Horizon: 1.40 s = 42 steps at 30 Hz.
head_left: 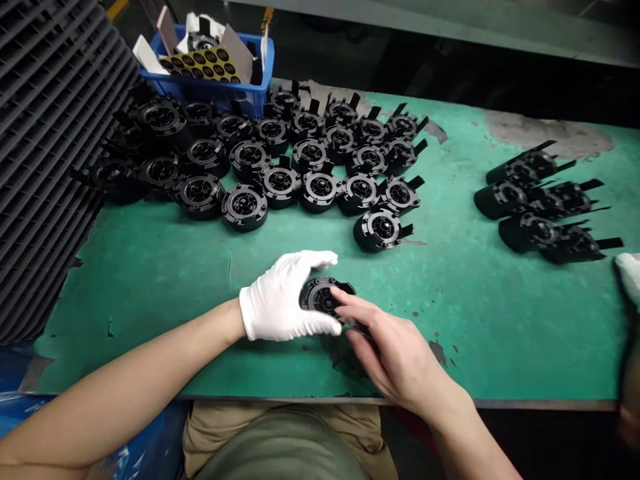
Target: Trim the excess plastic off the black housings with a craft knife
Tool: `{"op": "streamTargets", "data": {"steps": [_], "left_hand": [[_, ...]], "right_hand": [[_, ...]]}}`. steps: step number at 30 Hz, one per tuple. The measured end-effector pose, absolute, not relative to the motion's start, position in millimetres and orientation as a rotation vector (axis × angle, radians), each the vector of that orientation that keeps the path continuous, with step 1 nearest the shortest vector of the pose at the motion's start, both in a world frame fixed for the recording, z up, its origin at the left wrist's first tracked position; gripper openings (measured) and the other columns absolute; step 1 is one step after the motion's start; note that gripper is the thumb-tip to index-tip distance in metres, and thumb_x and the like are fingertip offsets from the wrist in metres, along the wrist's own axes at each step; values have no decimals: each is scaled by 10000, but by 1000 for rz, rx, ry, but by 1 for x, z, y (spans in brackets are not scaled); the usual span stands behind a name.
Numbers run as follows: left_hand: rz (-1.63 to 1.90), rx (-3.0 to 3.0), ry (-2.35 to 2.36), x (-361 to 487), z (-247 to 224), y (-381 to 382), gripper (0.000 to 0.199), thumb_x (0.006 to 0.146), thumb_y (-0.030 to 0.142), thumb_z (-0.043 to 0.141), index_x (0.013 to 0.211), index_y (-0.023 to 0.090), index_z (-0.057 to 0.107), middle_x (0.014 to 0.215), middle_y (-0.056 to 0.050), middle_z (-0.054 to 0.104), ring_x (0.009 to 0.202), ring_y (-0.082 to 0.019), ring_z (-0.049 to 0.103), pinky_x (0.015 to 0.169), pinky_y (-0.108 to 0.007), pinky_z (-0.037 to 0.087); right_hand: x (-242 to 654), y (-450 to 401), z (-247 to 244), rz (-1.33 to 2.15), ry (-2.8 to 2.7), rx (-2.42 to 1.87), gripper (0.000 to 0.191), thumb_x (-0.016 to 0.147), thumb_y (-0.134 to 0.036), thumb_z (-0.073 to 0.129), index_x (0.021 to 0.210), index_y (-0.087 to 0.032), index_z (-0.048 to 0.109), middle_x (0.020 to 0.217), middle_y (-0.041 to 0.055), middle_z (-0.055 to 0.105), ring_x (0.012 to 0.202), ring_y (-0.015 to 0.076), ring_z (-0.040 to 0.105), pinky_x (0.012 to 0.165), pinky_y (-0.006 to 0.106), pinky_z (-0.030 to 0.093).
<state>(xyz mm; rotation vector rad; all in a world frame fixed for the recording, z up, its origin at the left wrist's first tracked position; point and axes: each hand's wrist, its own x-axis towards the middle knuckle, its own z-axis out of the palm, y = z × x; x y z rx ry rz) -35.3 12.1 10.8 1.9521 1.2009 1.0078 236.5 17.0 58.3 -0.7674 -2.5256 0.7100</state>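
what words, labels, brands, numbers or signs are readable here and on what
No text can be read with certainty.
Yellow sheet in the blue bin: its printed marks are too small and blurred to read.
Black round part at the gloved left hand: any marking is too small to read.

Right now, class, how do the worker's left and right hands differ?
The left hand is gloved in white; the right hand is bare. The left hand cups the side of the round black part; the right hand has a fingertip over its top. Both are at that part.
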Motion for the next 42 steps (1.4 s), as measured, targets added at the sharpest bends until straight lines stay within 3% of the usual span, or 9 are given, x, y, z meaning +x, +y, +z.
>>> {"op": "streamTargets", "data": {"steps": [3, 6, 9, 15, 21, 24, 28, 37, 42], "left_hand": [[890, 2016, 1201, -32, 11, 14, 1063, 767, 824, 931, 1542, 172, 607, 1390, -185, 791, 1321, -415, 772, 1231, -574, 588], [877, 2023, 1250, -31, 9, 16, 1012, 804, 833, 898, 1517, 163, 641, 1350, -171, 812, 1300, -396, 784, 1215, -542, 598], [877, 2052, 1236, -30, 7, 17, 987, 815, 862, 868, 1487, 167, 671, 1362, -178, 809, 1320, -403, 776, 1219, -545, 593], [912, 2115, 1155, -31, 9, 18, 1078, 747, 872, 908, 1527, 185, 623, 1471, -201, 763, 1366, -432, 743, 1234, -586, 569], [847, 2252, 1049, -34, 8, 19, 946, 823, 590, 974, 1573, 188, 560, 1420, -161, 781, 1279, -395, 772, 1191, -566, 584], [980, 2227, 1248, -35, 2, 18, 1024, 841, 767, 910, 1586, 166, 544, 1461, -212, 736, 1350, -417, 727, 1185, -576, 582], [961, 2205, 1372, -38, 1, 18, 1240, 748, 983, 806, 1612, 138, 532, 1442, -248, 698, 1327, -446, 694, 1169, -628, 572], [811, 2172, 1282, -46, 9, 25, 1263, 638, 809, 1012, 1623, 177, 536, 1411, -208, 660, 1321, -432, 657, 1160, -632, 590], [898, 2161, 1197, -46, 8, 24, 1121, 720, 652, 1041, 1606, 200, 526, 1520, -213, 678, 1402, -423, 675, 1232, -604, 568]], "right_hand": [[235, 17, 58, 561, -2596, -825, 261, 1144, -169, 558, 1402, -198, 593, 1537, 165, 746, 1266, 214, 811, 975, 300, 670], [244, 13, 62, 316, -2559, -915, 197, 1156, -210, 571, 1343, -188, 627, 1186, 106, 858, 945, 182, 848, 802, 266, 642], [253, 11, 64, 213, -2478, -986, 131, 1160, -242, 586, 1265, -198, 651, 961, 42, 810, 763, 154, 779, 717, 258, 587], [255, 17, 55, 252, -2461, -1110, 250, 1147, -233, 617, 1389, -196, 662, 1012, 34, 751, 821, 156, 738, 779, 273, 573], [262, 21, 52, 226, -2417, -1218, 357, 1146, -224, 620, 1500, -191, 647, 1089, 68, 730, 890, 180, 731, 841, 306, 592], [265, 18, 48, 257, -2413, -1211, 434, 1142, -209, 625, 1576, -203, 609, 1095, 68, 740, 896, 188, 730, 850, 319, 599], [266, 12, 41, 299, -2447, -1151, 530, 1142, -185, 617, 1663, -204, 526, 1123, 72, 764, 933, 194, 748, 862, 318, 608], [256, 32, 46, 205, -2695, -935, 366, 1151, -187, 588, 1514, -149, 618, 985, 48, 703, 831, 178, 675, 736, 298, 530], [251, 44, 50, -59, -2757, -880, 329, 1144, -168, 586, 1465, -127, 642, 925, 21, 683, 750, 164, 623, 653, 312, 471]]}}
